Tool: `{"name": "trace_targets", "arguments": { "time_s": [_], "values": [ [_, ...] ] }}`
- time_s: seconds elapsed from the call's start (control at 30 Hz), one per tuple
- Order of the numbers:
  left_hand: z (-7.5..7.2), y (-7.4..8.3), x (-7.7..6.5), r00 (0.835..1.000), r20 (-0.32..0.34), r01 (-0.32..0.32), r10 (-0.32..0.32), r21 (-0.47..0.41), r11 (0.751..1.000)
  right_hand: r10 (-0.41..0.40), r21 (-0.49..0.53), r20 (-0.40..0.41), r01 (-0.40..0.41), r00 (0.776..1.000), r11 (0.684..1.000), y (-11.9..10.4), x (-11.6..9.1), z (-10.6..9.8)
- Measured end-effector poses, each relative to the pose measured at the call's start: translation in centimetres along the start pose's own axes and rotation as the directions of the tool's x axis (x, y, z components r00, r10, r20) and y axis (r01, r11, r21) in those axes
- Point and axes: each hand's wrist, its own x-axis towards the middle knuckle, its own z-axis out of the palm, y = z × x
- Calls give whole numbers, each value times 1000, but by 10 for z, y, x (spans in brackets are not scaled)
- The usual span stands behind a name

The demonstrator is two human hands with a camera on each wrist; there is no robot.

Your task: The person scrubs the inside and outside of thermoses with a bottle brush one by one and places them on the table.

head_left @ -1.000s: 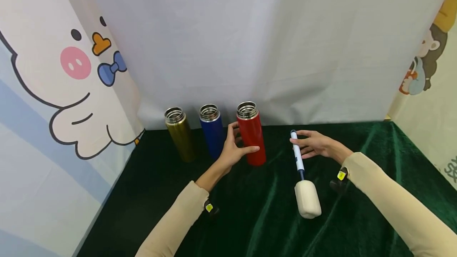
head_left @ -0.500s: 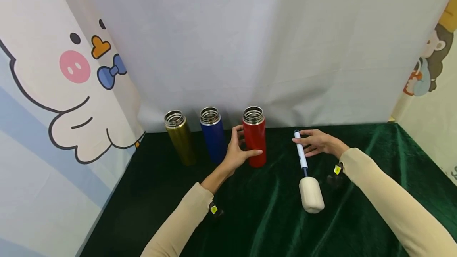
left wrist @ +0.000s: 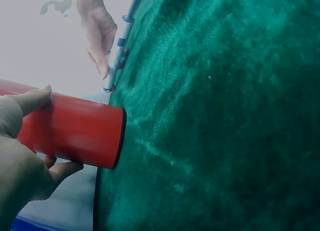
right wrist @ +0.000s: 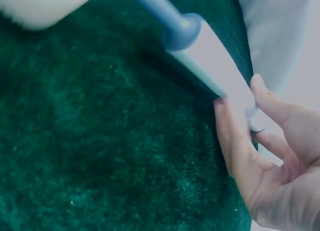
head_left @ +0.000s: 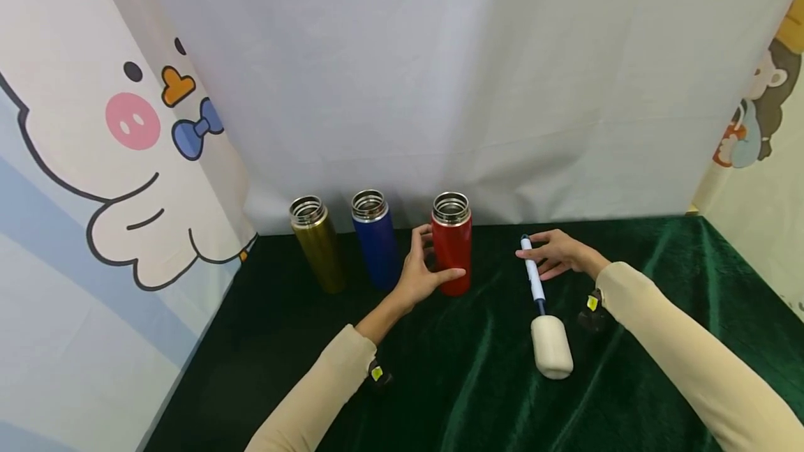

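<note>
My left hand [head_left: 419, 276] grips a red steel bottle [head_left: 453, 246], its mouth open at the top, thumb in front and fingers round the far side. In the left wrist view the same red bottle [left wrist: 80, 131] shows its black base close by the green cloth. Pinched near the handle's end by my right hand [head_left: 561, 254] is a bottle brush [head_left: 534, 277] with a white handle and a cream sponge head [head_left: 553, 347] pointing towards me. The right wrist view shows thumb and fingers on either side of the brush's handle [right wrist: 215, 61].
Left of the red bottle stand a blue bottle [head_left: 377, 246] and a gold bottle [head_left: 320, 250], both upright and uncapped. Dark green velvet cloth [head_left: 440, 375] covers the table. A white curtain [head_left: 402, 89] hangs along its back edge.
The red bottle has shifted a little to the right in my left hand and stands straighter. The brush has also moved slightly right. The blue and gold bottles have kept their places.
</note>
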Motion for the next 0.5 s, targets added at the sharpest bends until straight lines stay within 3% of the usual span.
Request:
{"name": "trace_targets", "arguments": {
  "time_s": [0.23, 0.5],
  "values": [
    [0, -3, -5, 1000, 5, -5, 5, 20, 1000, -60, -128, -93, 48, 994, 991, 0, -9, 10],
    [-1, -3, -2, 1000, -14, 7, -6, 18, 1000, -102, -144, -46, 95, 994, 985, 2, -25, 7]
  ]
}}
